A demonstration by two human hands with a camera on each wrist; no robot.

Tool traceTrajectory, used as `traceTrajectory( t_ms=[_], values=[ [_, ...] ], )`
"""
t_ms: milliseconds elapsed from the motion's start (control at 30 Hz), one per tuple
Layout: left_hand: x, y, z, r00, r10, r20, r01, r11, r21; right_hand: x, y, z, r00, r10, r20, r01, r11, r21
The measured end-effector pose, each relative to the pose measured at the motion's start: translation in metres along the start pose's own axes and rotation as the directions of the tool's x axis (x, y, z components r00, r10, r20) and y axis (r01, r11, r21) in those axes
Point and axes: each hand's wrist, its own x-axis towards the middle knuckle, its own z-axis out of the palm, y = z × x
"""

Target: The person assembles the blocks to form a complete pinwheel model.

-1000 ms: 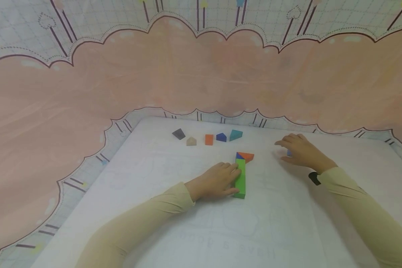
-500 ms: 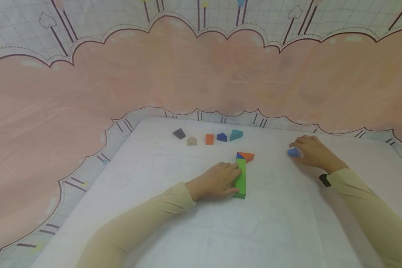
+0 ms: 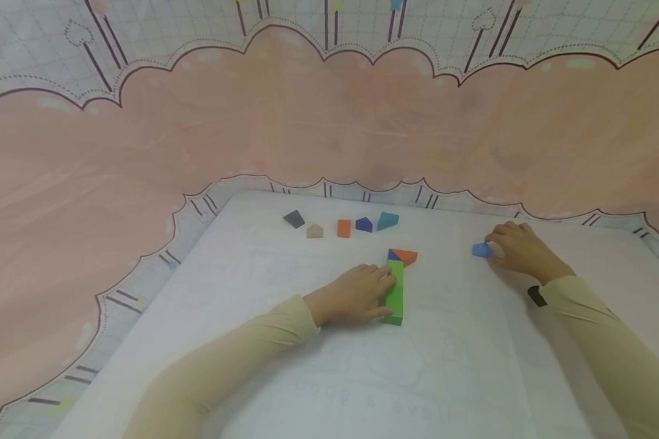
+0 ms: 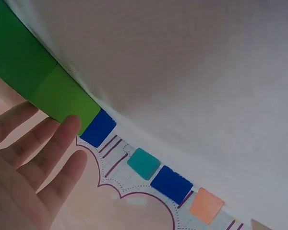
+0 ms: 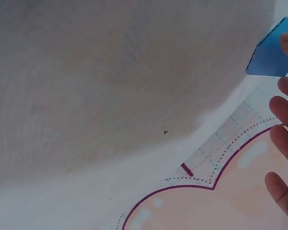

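Note:
My left hand [image 3: 357, 294] lies against a long green block [image 3: 396, 292] near the table's middle. Its fingers are extended and spread, with fingertips at the side of the green block [image 4: 67, 91], which shows a darker and a lighter part. Against the far end sit a blue triangular block [image 3: 393, 255] and an orange triangular block [image 3: 407, 256]. On the right, a light blue block [image 3: 480, 250] with slanted sides sits at the fingertips of my right hand [image 3: 518, 249]. In the right wrist view those fingers are spread apart, and the thumb overlaps the light blue block [image 5: 273, 52].
Along the far side of the white table [image 3: 252, 274] lie several small blocks: dark grey [image 3: 293, 219], beige [image 3: 315, 231], orange [image 3: 343, 228], dark blue [image 3: 364, 225] and teal [image 3: 387, 221]. A pink patterned cloth [image 3: 329, 122] rises behind the table.
My right hand has drawn back to the right, leaving the light blue block more exposed on the table. The left hand and the green block have stayed put.

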Motion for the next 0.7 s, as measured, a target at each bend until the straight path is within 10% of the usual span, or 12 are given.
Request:
traceTrajectory(
  t_ms=[700],
  values=[
    [0.012,-0.014,-0.012,0.998,0.036,0.046,-0.035,0.999,-0.037,0.007,-0.002,0.003,1.000,0.000,-0.013,0.000,1.000,0.015]
  ],
)
